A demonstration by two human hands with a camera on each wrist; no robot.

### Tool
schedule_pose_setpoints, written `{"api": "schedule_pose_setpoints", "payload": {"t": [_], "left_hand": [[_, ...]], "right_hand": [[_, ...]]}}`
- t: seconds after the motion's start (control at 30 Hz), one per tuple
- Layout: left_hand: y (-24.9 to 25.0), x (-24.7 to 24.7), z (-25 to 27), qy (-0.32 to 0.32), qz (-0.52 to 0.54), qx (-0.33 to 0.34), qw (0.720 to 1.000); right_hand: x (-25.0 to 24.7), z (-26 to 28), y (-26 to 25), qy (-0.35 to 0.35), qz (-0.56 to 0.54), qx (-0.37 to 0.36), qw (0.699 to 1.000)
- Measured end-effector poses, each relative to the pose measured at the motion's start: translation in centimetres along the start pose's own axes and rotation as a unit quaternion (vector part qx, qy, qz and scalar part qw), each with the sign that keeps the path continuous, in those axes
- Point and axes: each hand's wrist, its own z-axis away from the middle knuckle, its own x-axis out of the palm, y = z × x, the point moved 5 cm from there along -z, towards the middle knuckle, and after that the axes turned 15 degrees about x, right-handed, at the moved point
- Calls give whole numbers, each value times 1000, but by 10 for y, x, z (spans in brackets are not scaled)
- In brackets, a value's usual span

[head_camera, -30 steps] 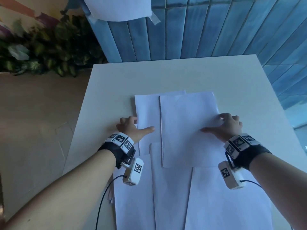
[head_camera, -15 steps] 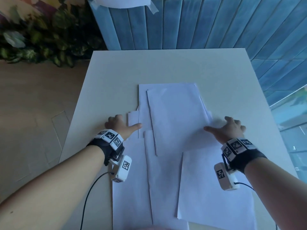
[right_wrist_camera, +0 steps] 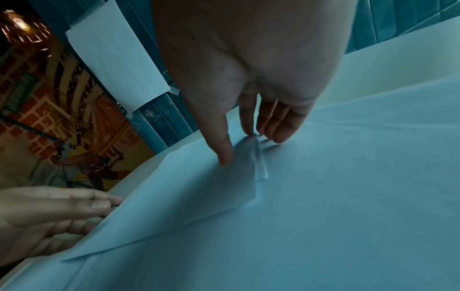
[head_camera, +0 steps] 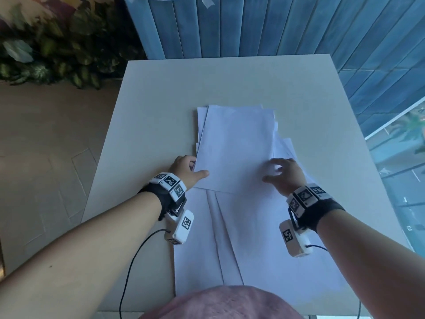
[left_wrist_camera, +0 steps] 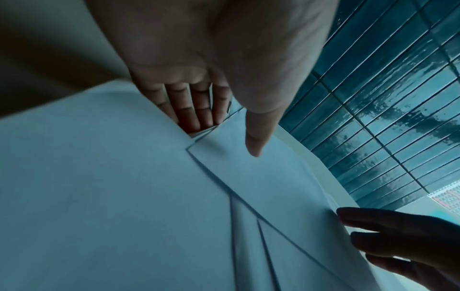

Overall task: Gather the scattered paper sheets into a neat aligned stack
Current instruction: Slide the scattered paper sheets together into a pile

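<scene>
A loose pile of white paper sheets (head_camera: 236, 146) lies mid-table, its edges fanned at the left and right. My left hand (head_camera: 197, 166) is at the pile's near left edge. Its straight fingers (left_wrist_camera: 196, 110) push into the sheet edges and its thumb lies on the top sheet (left_wrist_camera: 261, 177). My right hand (head_camera: 272, 170) presses spread fingertips on the pile's right side, where a sheet buckles up (right_wrist_camera: 256, 163) between thumb and fingers. Three more sheets (head_camera: 230, 245) lie overlapped toward the near table edge, partly under the pile.
The pale table (head_camera: 161, 111) has bare surface left, right and beyond the paper. A blue tiled wall (head_camera: 276, 24) with a taped sheet (right_wrist_camera: 117, 65) stands behind, plants (head_camera: 57, 49) at the far left, glass (head_camera: 402, 157) at the right. Pink cloth (head_camera: 220, 302) shows at the bottom.
Both hands have moved inward, sliding the two far sheets over each other into one overlapping pile. The top sheet has shifted left and now leans slightly. The view has tipped downward.
</scene>
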Motion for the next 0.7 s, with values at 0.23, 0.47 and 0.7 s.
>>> {"api": "schedule_pose_setpoints", "payload": {"t": [0.23,0.47,0.7], "left_hand": [[-2,-10,24,33,-162,-76,983],[24,20,20,-14,-132,-75,988],[20,15,19,-21,-32,-31,999]], "right_hand": [[-27,16,50,122,84,168,975],[-20,20,49,82,113,217,966],[-25,20,55,63,112,221,967]]}}
